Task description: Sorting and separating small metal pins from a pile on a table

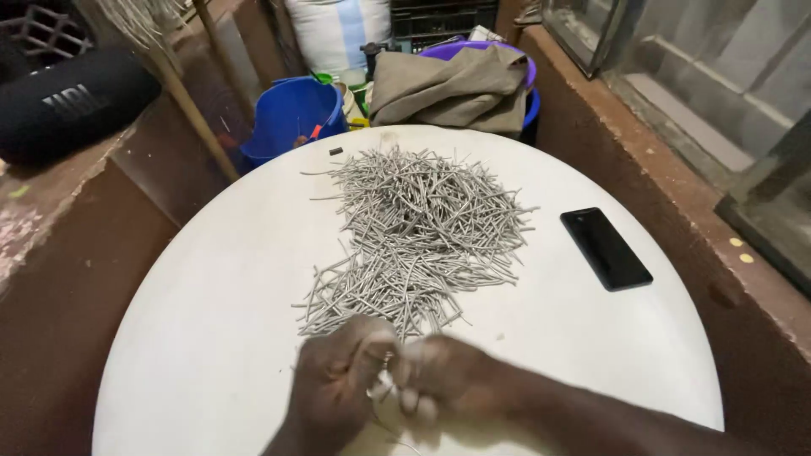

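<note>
A large heap of short grey stick-like pieces (420,228) lies in the middle of a round white table (220,279). Both hands meet at the table's near edge, just below the heap. My left hand (338,384) has its fingers curled together around something small and thin. My right hand (443,371) pinches at the same spot, fingertips touching the left hand's. A thin strand seems to hang down between them, but blur hides what it is.
A black phone (606,248) lies flat on the table's right side. Behind the table stand a blue bucket (291,114) and a purple tub covered by a khaki cloth (456,84). A black cylindrical speaker (68,101) rests on the left ledge. Brown walls close in on both sides.
</note>
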